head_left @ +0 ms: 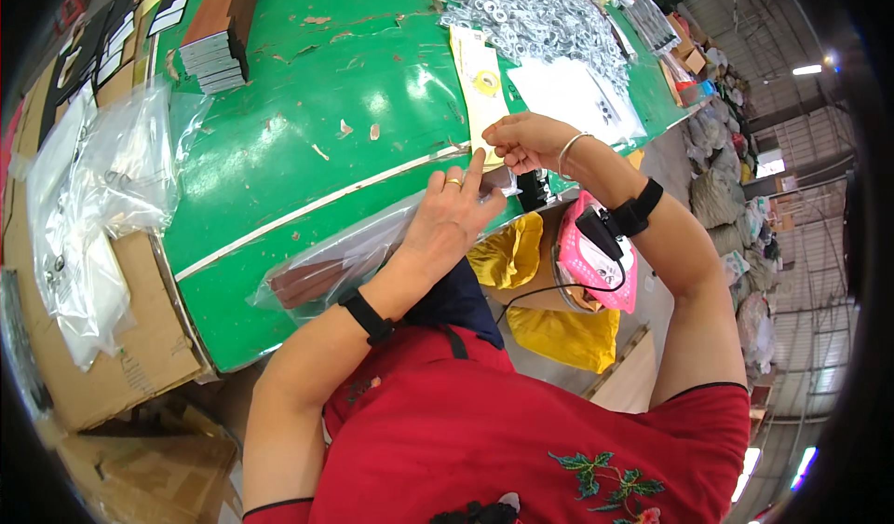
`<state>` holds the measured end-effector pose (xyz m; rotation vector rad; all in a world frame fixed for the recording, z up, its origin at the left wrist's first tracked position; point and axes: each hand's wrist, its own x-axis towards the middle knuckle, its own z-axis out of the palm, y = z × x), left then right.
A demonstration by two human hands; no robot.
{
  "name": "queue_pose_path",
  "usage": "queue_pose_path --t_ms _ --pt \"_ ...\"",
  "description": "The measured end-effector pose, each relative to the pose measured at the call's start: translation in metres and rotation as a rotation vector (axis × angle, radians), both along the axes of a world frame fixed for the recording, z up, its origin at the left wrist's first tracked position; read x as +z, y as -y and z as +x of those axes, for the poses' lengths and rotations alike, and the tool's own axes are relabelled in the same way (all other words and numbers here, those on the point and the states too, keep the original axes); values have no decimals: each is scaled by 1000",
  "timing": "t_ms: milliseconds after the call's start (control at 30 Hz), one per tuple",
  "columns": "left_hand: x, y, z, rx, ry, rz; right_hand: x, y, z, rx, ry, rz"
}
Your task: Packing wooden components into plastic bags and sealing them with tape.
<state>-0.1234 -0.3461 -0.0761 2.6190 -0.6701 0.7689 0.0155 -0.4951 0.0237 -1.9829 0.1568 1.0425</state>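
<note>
Bag (377, 232), clear, lies along the table's (326, 86) near edge with brown strips (307, 285) inside. The left hand (452, 212) is over its right end, index outstretched; whether it grips plastic I cannot tell. The right hand (531, 142) bunches its fingertips by the yellow sheet (477, 58), contents hidden. A tug could slide the bag off the edge. Clear packets (531, 12) hold metallic rings.
</note>
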Motion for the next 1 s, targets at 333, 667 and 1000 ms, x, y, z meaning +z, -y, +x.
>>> queue_pose_path --t_ms 333,667,1000 --pt "0 -1 1 15 30 32 8 10 -28 -17 55 71" --pt "7 -3 1 7 -43 97 1 21 -40 -53 77 154" --pt "8 -3 2 4 -78 64 0 47 -65 1 228 169"
